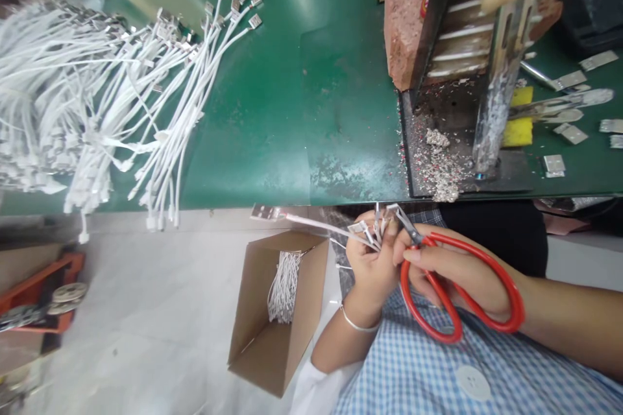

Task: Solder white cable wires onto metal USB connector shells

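In the head view my left hand (pixel 374 266) is closed around several short white USB cables (pixel 318 224) just below the bench edge. One metal USB plug (pixel 265 212) sticks out far to the left, while other connectors bunch up by my thumb. My right hand (pixel 457 269) grips red-handled scissors (pixel 431 241), with fingers around the loops. Their blades point up and left, close beside my left fingertips and the bunched connectors. Whether the blades touch a cable I cannot tell.
A big pile of white cables (pixel 97 91) lies on the green bench (pixel 292 97) at left. At right stand a brick (pixel 406 19) and a residue-covered metal fixture (pixel 496 91), with loose USB plugs (pixel 572 133) beyond. An open cardboard box (pixel 260 353) below holds white cables (pixel 285 285).
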The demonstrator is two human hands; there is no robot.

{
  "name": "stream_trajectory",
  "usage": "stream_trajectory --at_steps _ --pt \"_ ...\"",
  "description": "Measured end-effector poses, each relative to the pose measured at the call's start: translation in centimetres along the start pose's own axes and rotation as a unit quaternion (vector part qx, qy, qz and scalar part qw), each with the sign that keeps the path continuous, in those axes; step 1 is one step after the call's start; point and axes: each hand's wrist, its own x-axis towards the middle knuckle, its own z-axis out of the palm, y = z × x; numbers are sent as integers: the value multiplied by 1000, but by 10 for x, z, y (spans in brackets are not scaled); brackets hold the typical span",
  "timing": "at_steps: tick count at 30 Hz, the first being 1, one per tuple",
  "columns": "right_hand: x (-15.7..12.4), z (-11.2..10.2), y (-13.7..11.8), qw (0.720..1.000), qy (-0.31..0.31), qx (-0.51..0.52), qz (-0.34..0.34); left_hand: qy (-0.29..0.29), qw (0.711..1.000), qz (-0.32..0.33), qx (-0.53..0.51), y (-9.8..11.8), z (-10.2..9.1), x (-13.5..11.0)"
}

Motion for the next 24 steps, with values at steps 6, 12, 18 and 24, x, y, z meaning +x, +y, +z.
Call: stream_trajectory --at_steps 6,12,18,24 --pt "-6 -4 5 998 -40 -29 37 -9 999 -15 49 4 -11 -9" --pt "-10 -3 5 998 -51 -43 6 -9 1000 -17 20 5 -13 -13" --pt "-7 -1 2 999 -41 -35 -3 -2 1000 -9 6 3 -8 -5" --pt "-8 0 2 998 -36 -44 -5 -3 1000 -19 12 5 -7 -5"
